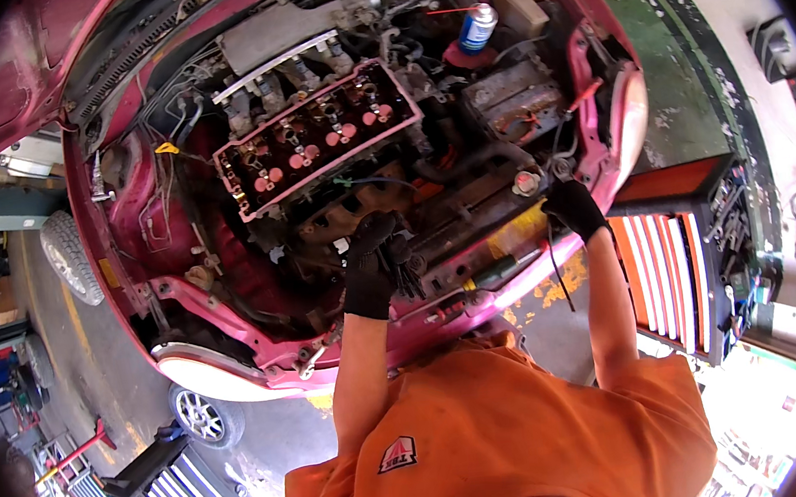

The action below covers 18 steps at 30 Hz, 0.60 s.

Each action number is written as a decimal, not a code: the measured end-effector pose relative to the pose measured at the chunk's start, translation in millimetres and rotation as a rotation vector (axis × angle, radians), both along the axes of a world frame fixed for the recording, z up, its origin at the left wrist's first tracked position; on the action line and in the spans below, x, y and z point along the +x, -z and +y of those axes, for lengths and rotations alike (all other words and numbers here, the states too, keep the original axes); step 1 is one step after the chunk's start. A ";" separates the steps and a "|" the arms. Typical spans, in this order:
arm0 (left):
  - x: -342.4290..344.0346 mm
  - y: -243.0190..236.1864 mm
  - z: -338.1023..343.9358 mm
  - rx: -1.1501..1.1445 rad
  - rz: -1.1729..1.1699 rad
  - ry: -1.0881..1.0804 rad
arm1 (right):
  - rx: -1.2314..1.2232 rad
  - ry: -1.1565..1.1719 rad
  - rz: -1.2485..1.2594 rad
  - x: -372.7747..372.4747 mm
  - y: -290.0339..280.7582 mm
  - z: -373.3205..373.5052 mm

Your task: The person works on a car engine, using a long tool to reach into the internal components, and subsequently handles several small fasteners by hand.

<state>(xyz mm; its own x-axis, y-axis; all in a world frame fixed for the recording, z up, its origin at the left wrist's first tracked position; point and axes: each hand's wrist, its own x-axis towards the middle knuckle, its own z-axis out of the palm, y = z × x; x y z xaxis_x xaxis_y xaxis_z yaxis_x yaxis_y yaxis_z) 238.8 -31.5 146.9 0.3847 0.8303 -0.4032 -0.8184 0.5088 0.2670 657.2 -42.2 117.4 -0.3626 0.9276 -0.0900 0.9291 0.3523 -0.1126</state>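
Note:
My left hand, in a black glove, is closed at the front of the engine bay. In it is a dark bundle that looks like cables; its details blur into the shadow. My right hand, also gloved in black, is closed near the radiator cap. A thin black cable hangs from its fingers over the pink front edge of the car. Behind both hands sits the engine with its top uncovered, framed by a pinkish gasket rim.
A screwdriver with a green-and-black handle lies on the front crossmember. A blue-and-white spray can stands at the back right, near the battery. An orange tool cabinet is right of the car; a loose wheel lies at the lower left.

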 end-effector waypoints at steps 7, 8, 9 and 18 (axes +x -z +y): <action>-24.2 -29.9 59.4 0.138 0.334 -0.026 | -0.110 0.696 1.115 -32.4 -183.4 -15.4; -26.3 -23.8 69.0 0.138 0.387 -0.056 | -0.134 0.822 1.260 -40.9 -206.7 -4.1; -27.7 -17.7 76.4 0.140 0.457 -0.096 | -0.117 0.737 1.218 -53.7 -215.4 15.0; -35.1 19.1 130.3 0.111 0.613 -0.020 | -0.033 0.410 1.442 -202.9 -139.3 162.3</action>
<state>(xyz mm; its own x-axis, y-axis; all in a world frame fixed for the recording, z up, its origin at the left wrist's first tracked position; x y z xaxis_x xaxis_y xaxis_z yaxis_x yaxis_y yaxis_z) 203.7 98.9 127.9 0.0946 0.8847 -0.4565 -0.5090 0.4371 0.7415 454.3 120.1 256.7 0.1222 0.9888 0.0860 0.0472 0.0807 -0.9956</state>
